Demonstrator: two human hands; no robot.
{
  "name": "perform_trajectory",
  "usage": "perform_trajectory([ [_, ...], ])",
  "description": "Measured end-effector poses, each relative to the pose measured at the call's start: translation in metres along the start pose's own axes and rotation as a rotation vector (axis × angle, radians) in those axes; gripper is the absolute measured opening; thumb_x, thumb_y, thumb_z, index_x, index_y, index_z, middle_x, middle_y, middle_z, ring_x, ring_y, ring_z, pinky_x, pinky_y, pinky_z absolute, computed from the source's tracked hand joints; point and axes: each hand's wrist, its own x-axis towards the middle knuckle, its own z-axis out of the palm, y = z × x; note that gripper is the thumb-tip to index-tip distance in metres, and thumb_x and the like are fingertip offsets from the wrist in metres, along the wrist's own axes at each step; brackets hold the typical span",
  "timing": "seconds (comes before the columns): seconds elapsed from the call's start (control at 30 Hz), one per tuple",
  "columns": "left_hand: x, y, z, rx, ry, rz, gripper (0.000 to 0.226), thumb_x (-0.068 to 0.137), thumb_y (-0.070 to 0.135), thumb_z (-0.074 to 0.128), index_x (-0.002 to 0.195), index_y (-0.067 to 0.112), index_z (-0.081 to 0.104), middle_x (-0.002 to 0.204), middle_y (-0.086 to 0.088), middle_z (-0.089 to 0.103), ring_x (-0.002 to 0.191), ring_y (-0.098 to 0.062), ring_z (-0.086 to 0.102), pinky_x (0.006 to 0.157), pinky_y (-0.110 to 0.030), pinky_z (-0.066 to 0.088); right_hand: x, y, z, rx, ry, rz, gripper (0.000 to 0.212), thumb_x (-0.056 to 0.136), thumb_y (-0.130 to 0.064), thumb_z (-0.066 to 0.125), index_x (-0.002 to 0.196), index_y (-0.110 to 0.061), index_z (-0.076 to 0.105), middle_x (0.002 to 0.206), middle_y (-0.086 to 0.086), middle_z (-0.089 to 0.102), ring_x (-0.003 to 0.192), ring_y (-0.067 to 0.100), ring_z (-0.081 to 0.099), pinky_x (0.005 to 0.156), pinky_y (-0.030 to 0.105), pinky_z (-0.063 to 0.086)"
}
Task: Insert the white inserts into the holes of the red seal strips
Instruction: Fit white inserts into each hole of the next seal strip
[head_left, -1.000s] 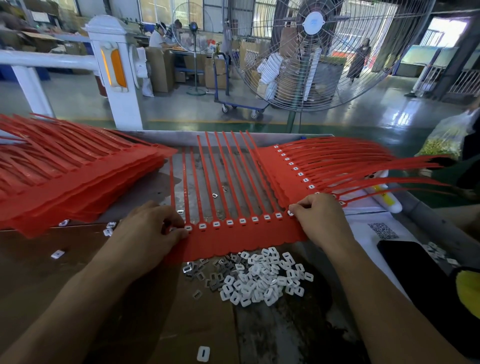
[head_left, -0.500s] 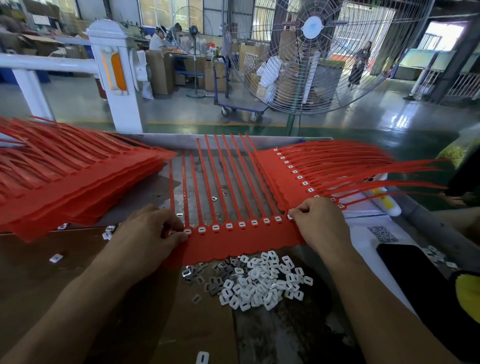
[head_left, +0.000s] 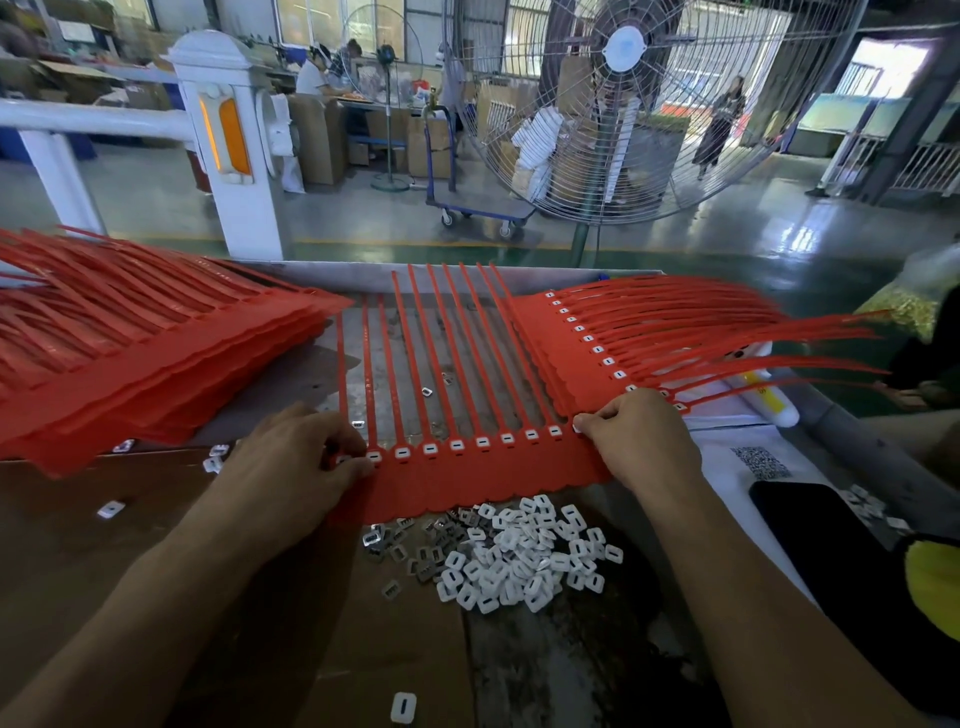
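Far left: stack of red strips (head_left: 130, 358) fanned over cardboard sheet (head_left: 78, 545), stray inserts beside it. Left hand (head_left: 291, 467) on left end of red seal strip sheet (head_left: 467, 473), thumb and fingers curled, pinching at the first hole. Row of white inserts (head_left: 480, 442) seated across the sheet, tails pointing away. Loose insert pile (head_left: 519, 561) just below sheet edge. Right hand (head_left: 639, 441) pinching sheet's right end, fingers curled. Filled sheets (head_left: 597, 343) overlapping behind. Phone (head_left: 831, 551) far right. Big fan (head_left: 623, 104) beyond table.

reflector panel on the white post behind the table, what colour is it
Orange: the reflector panel on the white post shows best in the head view.
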Motion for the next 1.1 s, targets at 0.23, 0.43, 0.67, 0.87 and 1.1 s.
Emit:
perform_trajectory([
  [0.23, 0.000, 0.002, -0.001, 0.005, 0.005, -0.006, 0.012, 0.086, 0.041, 0.075, 0.095, 0.038, 0.069, 0.098, 0.012, 0.053, 0.095, -0.011, 0.054, 0.088, -0.038, 0.047, 0.005, -0.002, -0.004, 0.144, -0.089, 0.018, 0.023, 0.087, -0.034, 0.079, 0.077, -0.014, 0.077, 0.080, 0.005, 0.076, 0.082, 0.026, 0.073, 0.082, 0.043, 0.058],
  [0.43, -0.001, 0.002, -0.002, 0.006, -0.001, -0.021, 0.011, 0.087, 0.042, 0.074, 0.096, 0.038, 0.069, 0.100, 0.012, 0.053, 0.097, -0.010, 0.054, 0.089, -0.038, 0.047, 0.004, 0.007, -0.010, 0.342, -0.127, 0.071, 0.031, 0.095, -0.026, 0.073, 0.066, -0.014, 0.070, 0.045, -0.010, 0.061, 0.039, -0.001, 0.054, 0.054, 0.026, 0.037],
  [0.67, -0.001, 0.003, -0.002, 0.002, -0.002, -0.020, 0.012, 0.086, 0.042, 0.074, 0.096, 0.038, 0.069, 0.099, 0.013, 0.053, 0.096, -0.010, 0.054, 0.087, -0.036, 0.047, 0.006, 0.006, -0.010, 0.378, -0.137, 0.062, 0.024, 0.094, -0.023, 0.074, 0.074, -0.009, 0.074, 0.059, -0.001, 0.068, 0.054, 0.011, 0.059, 0.058, 0.027, 0.041],
  [0.87, -0.001, 0.003, -0.002, -0.013, 0.014, -0.012, 0.012, 0.085, 0.040, 0.076, 0.095, 0.036, 0.070, 0.097, 0.012, 0.054, 0.094, -0.010, 0.055, 0.087, -0.037, 0.047, 0.009, 0.011, -0.010, 0.371, -0.159, 0.069, 0.030, 0.095, -0.028, 0.072, 0.070, -0.012, 0.073, 0.047, -0.008, 0.063, 0.033, -0.003, 0.050, 0.056, 0.027, 0.037],
  [1.1, -0.001, 0.003, -0.002, -0.020, 0.003, -0.016, 0.013, 0.085, 0.040, 0.076, 0.096, 0.036, 0.070, 0.098, 0.011, 0.055, 0.095, -0.010, 0.055, 0.086, -0.037, 0.047, 0.008, 0.010, -0.011, 0.373, -0.198, 0.060, 0.026, 0.093, -0.024, 0.074, 0.070, -0.012, 0.071, 0.047, -0.007, 0.061, 0.030, -0.002, 0.045, 0.044, 0.022, 0.034],
])
